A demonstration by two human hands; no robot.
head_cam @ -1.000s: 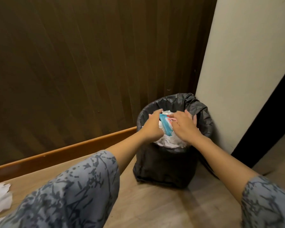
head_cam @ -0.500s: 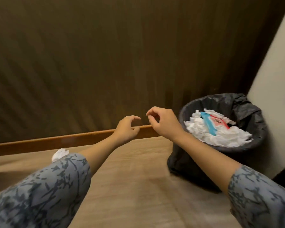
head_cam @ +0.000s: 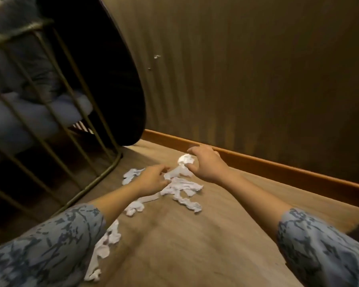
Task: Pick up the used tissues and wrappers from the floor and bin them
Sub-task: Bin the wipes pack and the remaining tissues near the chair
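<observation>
Tissues lie scattered on the wooden floor [head_cam: 195, 245], white and crumpled, in a loose trail that runs from near the skirting board [head_cam: 278, 168] back toward the person. A small balled tissue [head_cam: 186, 158] sits farthest out, close to the skirting board. Just behind it a long flattened tissue [head_cam: 177, 172] stretches between the two hands. Below that lies a larger torn cluster [head_cam: 182, 189] with a ragged strip [head_cam: 189, 204] trailing off to the right. Another piece [head_cam: 131, 175] lies to the left of the left hand, one more [head_cam: 134, 207] lies partly under the left forearm, and a further run of tissue [head_cam: 104, 247] shows beside the left sleeve [head_cam: 50, 245], reaching down toward the bottom edge.

The left hand [head_cam: 153, 179] hangs low over the pile, palm down, fingers loosely curled and spread, its fingertips at the near end of the long flattened tissue; whether it actually pinches the paper cannot be told through the blur. The right hand [head_cam: 205, 164] is open in a claw, thumb and fingers spread around the balled tissue, with the fingertips close to it or touching it but not closed on it.

Both forearms are bare, with blue-grey patterned sleeves, the right sleeve [head_cam: 323, 249] at the lower right corner. To the upper left stands a chair with a metal wire frame [head_cam: 71, 121] holding grey-blue cushions [head_cam: 29, 117], its base rail resting on the floor near the tissues. A dark brown ribbed wall [head_cam: 257, 79] rises behind the skirting board
</observation>
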